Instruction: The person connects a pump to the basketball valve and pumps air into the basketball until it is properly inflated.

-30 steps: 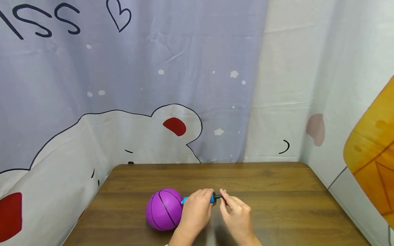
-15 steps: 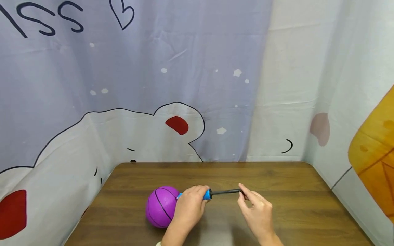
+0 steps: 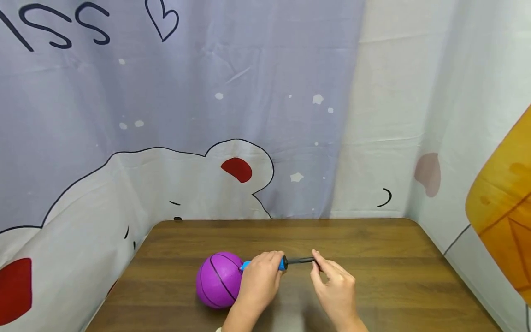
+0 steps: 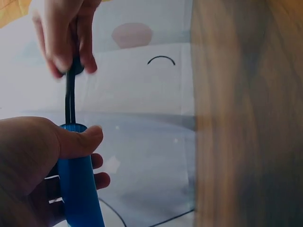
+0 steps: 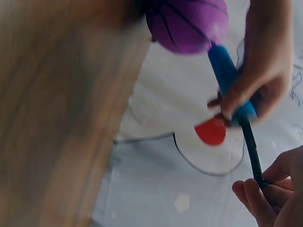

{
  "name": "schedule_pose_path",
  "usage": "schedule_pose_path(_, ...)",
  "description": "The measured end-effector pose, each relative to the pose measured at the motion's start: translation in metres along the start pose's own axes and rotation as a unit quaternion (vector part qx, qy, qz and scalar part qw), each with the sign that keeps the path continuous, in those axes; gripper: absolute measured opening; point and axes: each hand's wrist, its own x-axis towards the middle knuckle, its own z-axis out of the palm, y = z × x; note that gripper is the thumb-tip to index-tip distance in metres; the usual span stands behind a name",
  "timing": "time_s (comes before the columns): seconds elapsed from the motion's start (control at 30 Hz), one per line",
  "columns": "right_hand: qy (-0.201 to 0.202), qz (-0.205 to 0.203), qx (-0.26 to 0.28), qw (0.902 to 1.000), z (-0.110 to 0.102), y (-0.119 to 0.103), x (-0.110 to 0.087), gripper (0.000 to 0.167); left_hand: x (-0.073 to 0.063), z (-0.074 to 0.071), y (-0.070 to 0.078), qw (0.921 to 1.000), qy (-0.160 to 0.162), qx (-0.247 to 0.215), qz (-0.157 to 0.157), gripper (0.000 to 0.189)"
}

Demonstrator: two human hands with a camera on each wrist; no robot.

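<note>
A purple ball [image 3: 219, 281] with black lines sits on the table, left of both hands. My left hand [image 3: 260, 281] grips the blue barrel of a hand pump [image 4: 78, 184], whose tip meets the ball's right side in the right wrist view. Between thumb and fingers, my right hand [image 3: 333, 286] pinches the end of the pump's black rod [image 3: 300, 260]. That rod is drawn partway out of the barrel. Most of the barrel is hidden behind my left hand in the head view.
The brown wooden table [image 3: 394, 276] lies under the ball and hands. A printed curtain [image 3: 290, 115] hangs along its back and sides.
My right hand first moved right, drawing the black rod out of the barrel, then came back a little to the left. The left hand and the ball stayed nearly in place.
</note>
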Motion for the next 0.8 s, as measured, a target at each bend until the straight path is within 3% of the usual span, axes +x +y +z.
schedule_pose_path(0.2, -0.04, -0.002, 0.039, 0.9984, 0.014, -0.012, -0.011, 0.03, -0.001, 0.004, 0.011, 0.9999, -0.007, 0.003, 0.01, 0.037)
schedule_pose_path(0.4, -0.057, 0.006, 0.04, 0.9976, 0.013, -0.013, -0.012, 0.034, -0.002, 0.003, 0.01, 0.9997, -0.021, 0.001, 0.01, 0.036)
schedule_pose_path(0.53, -0.091, 0.038, 0.058, 0.9934, 0.009, -0.01, -0.01, 0.038, -0.002, 0.001, 0.007, 0.9992, -0.037, -0.003, 0.014, 0.036)
schedule_pose_path(0.8, -0.159, 0.109, 0.122, 0.9737, 0.005, -0.008, -0.006, 0.035, -0.003, -0.003, 0.002, 0.9979, -0.06, -0.012, 0.023, 0.037)
